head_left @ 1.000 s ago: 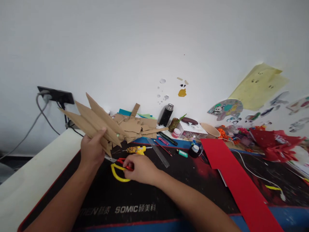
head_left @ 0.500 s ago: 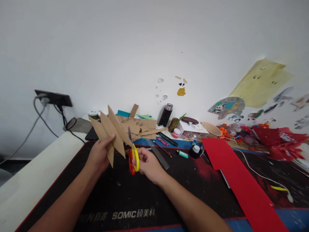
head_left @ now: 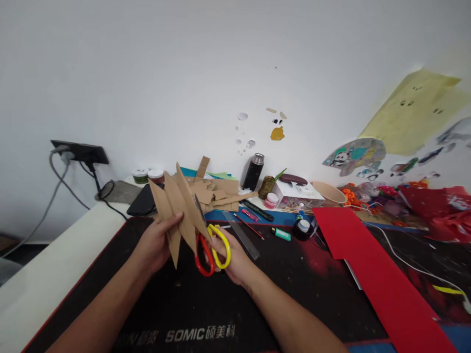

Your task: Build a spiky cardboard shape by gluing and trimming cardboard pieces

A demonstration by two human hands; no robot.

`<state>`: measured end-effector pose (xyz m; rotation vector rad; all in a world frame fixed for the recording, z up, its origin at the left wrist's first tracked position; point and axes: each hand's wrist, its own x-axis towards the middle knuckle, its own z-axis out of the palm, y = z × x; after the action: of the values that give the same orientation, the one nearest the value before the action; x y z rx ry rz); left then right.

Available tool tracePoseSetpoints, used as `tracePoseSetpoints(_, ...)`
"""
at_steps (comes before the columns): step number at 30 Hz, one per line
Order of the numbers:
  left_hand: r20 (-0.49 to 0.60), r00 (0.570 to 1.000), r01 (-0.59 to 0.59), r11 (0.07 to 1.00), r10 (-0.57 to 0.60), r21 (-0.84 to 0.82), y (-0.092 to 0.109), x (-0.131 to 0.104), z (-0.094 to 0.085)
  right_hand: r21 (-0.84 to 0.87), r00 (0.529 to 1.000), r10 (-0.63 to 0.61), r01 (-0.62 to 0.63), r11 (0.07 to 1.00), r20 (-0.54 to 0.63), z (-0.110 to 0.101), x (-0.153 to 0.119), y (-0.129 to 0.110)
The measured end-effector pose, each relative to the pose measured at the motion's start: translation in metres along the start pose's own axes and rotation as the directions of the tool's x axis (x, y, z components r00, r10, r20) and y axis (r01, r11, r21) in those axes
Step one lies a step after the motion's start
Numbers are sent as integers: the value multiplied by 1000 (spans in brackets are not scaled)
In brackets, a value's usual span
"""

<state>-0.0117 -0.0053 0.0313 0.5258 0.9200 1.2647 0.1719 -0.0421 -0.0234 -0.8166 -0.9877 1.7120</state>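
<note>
Your cardboard piece (head_left: 186,211): tan, looks folded in zigzag pleats, pointed ends, tilted up in your left hand (head_left: 156,242), over the mat (head_left: 206,304) near its far-left corner. Your scissors (head_left: 210,230) — one red loop, one yellow — are in your right hand (head_left: 232,255), blades toward the mat's far edge, along the cardboard's right side; contact unclear.

The left hand (head_left: 152,247) holds folded cardboard (head_left: 184,211). The right hand (head_left: 237,257) holds scissors (head_left: 214,229) at its edge. Red paper (head_left: 371,274) lies rightward.
</note>
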Motion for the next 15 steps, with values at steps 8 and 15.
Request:
tracePoseSetpoints(8, 64, 997, 31, 995, -37, 93, -7, -6, 1, 71, 979, 30, -45, 997, 201, -3, -1, 10)
tracePoseSetpoints(15, -76, 990, -113, 989, 120, 91, -1, -5, 1, -1, 985, -59, 60, 998, 163, -8, -12, 2)
